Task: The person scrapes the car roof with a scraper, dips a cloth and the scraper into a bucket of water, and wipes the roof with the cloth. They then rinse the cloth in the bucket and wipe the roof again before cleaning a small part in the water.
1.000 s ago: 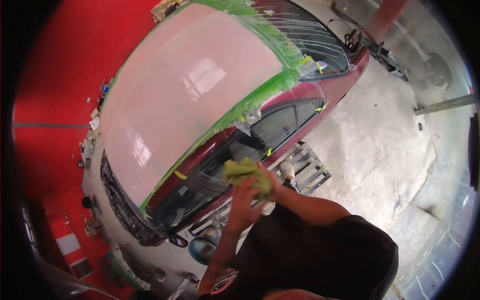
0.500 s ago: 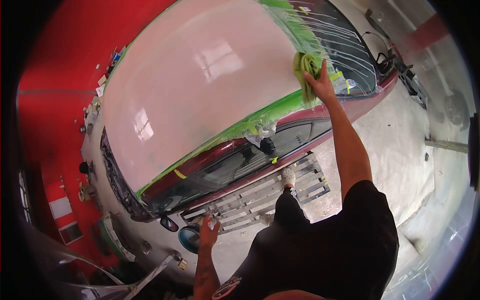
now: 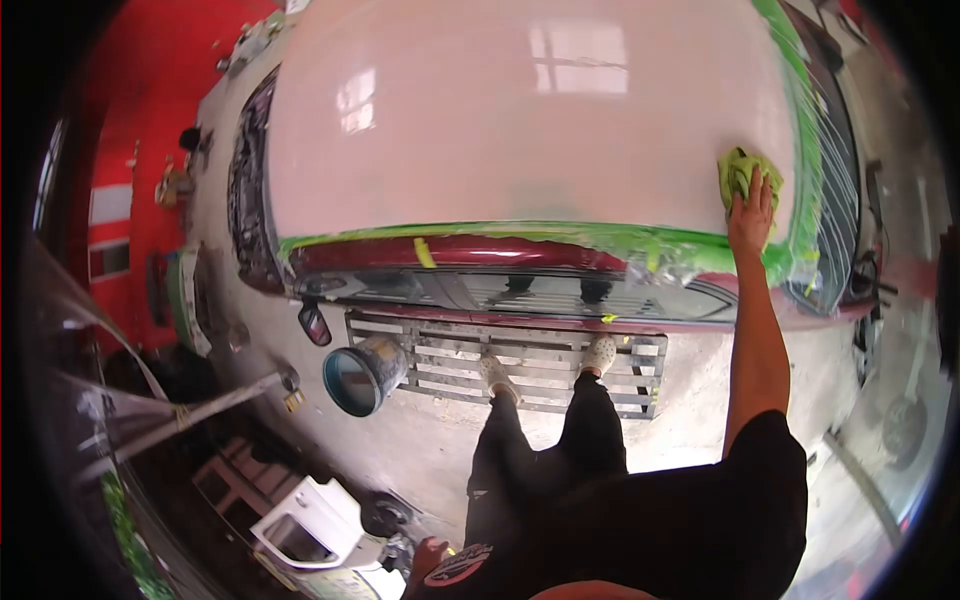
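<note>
Standing on the left, near the end of a wooden pallet (image 3: 545, 357), a bucket (image 3: 385, 360) is seen with what looks like water in it. Farther right, low down by the black shirt (image 3: 640, 510), the left hand (image 3: 430, 553) is only partly shown; it cannot be told if its grip is wide or narrow, or if anything is held in it. Across the top, a big car roof (image 3: 450, 150) is spread out, pale pink and shiny. Near the right end of the roof, a green cloth (image 3: 738, 172) is laid in a crumpled bunch, close to the strip of green tape (image 3: 805, 140) along the edge. It is pressed by the right hand (image 3: 752, 222), which is set on top of it with its fingers stretched out, so the grip is wide and not squeezed into a fist. The cloth is judged to be light, soft and floppy, not easy to break, and maybe heavier if wet. The roof below may be slippery, so the cloth is best held by its thick bunched middle, with the palm flat, and its loose corners are best tucked under so that the tape is not caught.
</note>
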The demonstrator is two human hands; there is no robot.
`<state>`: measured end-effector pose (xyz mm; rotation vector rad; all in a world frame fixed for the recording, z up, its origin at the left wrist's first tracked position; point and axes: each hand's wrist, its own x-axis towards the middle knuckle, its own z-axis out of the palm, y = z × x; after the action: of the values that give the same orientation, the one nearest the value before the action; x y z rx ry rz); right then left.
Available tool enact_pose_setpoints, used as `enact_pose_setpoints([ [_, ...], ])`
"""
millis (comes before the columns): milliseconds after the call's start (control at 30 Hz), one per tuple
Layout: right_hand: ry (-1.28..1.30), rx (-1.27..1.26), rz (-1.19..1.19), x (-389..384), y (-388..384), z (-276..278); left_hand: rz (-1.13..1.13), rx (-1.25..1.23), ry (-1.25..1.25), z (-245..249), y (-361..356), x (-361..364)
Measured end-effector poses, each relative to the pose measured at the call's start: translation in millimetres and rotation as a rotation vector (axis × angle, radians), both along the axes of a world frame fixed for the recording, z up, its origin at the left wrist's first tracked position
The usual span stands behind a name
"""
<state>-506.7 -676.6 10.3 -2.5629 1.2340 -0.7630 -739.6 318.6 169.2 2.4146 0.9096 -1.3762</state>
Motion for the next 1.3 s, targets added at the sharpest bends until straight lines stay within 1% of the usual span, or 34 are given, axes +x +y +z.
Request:
enact_pose_setpoints([
  [33,0.040,-0.003,0.045,10.9,11.8,6.8,-0.327,0.008,-0.048,18.3,-92.2,52.6],
  [67,0.034,-0.011,0.079,23.9,25.0,12.5,-0.404,0.013,-0.101,10.6,-103.5,72.4],
  [100,0.089,-0.006,0.147,38.6,39.9,18.4,-0.383,0.012,-0.136,-3.2,-100.2,89.9],
  [133,0.144,-0.005,0.212,54.7,55.6,24.3,-0.463,0.008,-0.239,-11.4,-111.9,122.3],
  [167,0.136,-0.018,0.237,70.9,72.3,30.1,-0.431,-0.084,-0.367,-21.2,-123.6,160.6],
  [233,0.175,-0.008,0.383,107.6,108.3,40.9,-0.507,-0.177,-0.665,-50.0,-150.5,253.3],
  [267,0.164,-0.022,0.431,125.7,126.3,43.2,-0.539,-0.234,-0.758,-61.5,-171.4,308.9],
  [300,0.161,-0.040,0.451,144.6,146.2,44.4,-0.668,-0.274,-0.896,-79.4,-188.1,363.1],
  [333,0.200,-0.041,0.494,164.7,166.7,44.9,-0.707,-0.370,-0.988,-86.6,-216.6,420.7],
  [367,0.243,-0.047,0.534,185.4,187.3,45.4,-0.825,-0.408,-1.138,-104.4,-239.9,474.6],
  [400,0.260,-0.059,0.581,208.7,210.2,44.5,-0.845,-0.536,-1.209,-101.6,-273.4,526.2],
  [433,0.293,-0.053,0.616,234.9,239.5,53.3,-0.826,-0.646,-1.290,-119.2,-296.0,569.1],
  [467,0.300,-0.066,0.668,263.3,265.6,58.9,-0.946,-0.690,-1.368,-116.8,-322.7,607.6],
  [500,0.318,-0.073,0.729,289.0,291.8,63.6,-1.007,-0.725,-1.368,-118.3,-344.9,636.7],
  [533,0.317,-0.091,0.800,318.8,317.2,67.9,-1.022,-0.876,-1.420,-119.1,-361.2,660.4],
  [567,0.318,-0.105,0.871,350.3,341.6,70.7,-1.039,-0.994,-1.450,-132.5,-371.8,675.2],
  [600,0.340,-0.128,0.936,383.7,367.2,72.7,-1.090,-1.053,-1.469,-133.9,-376.3,684.7],
  [700,0.349,-0.145,1.147,485.7,446.2,65.7,-1.001,-1.055,-1.451,-140.8,-376.8,691.4],
  [767,0.382,-0.179,1.277,545.8,507.9,60.0,-0.878,-1.110,-1.590,-150.0,-377.9,690.9],
  [800,0.395,-0.200,1.348,572.6,538.9,54.0,-0.863,-1.112,-1.591,-150.3,-377.3,690.8],
  [867,0.381,-0.243,1.504,613.6,595.7,36.8,-0.956,-1.104,-1.270,-148.4,-373.6,691.2],
  [900,0.363,-0.229,1.553,630.5,618.8,30.1,-0.959,-1.111,-1.263,-152.6,-371.2,691.0],
  [933,0.345,-0.212,1.596,644.6,639.1,23.8,-0.897,-1.021,-1.493,-156.6,-370.0,689.9],
  [967,0.342,-0.217,1.567,656.1,654.2,18.8,-0.827,-0.930,-1.715,-159.2,-373.3,685.0],
  [1000,0.346,-0.225,1.523,665.2,662.4,17.0,-0.628,-1.097,-1.397,-216.1,-392.3,660.6],
  [1033,0.338,-0.210,1.509,672.4,663.1,19.1,-0.649,-1.155,-1.376,-216.1,-392.8,662.9],
  [1100,0.277,-0.166,1.454,678.0,657.4,18.4,-0.653,-1.190,-1.335,-203.0,-391.0,670.1],
  [1167,0.251,-0.143,1.351,683.7,646.0,18.0,-0.659,-1.187,-1.308,-182.3,-387.1,676.3],
  [1200,0.181,-0.119,1.252,685.8,636.3,19.9,-0.667,-1.170,-1.297,-170.2,-384.5,679.4],
  [1233,0.112,-0.094,1.150,684.4,622.4,23.0,-0.678,-1.153,-1.284,-159.0,-382.2,682.4],
  [1267,0.064,-0.074,1.099,680.6,602.3,24.7,-0.691,-1.141,-1.264,-150.0,-380.3,685.4],
  [1300,0.072,-0.078,1.050,670.7,577.5,30.4,-0.707,-1.135,-1.241,-144.1,-379.1,688.2],
])
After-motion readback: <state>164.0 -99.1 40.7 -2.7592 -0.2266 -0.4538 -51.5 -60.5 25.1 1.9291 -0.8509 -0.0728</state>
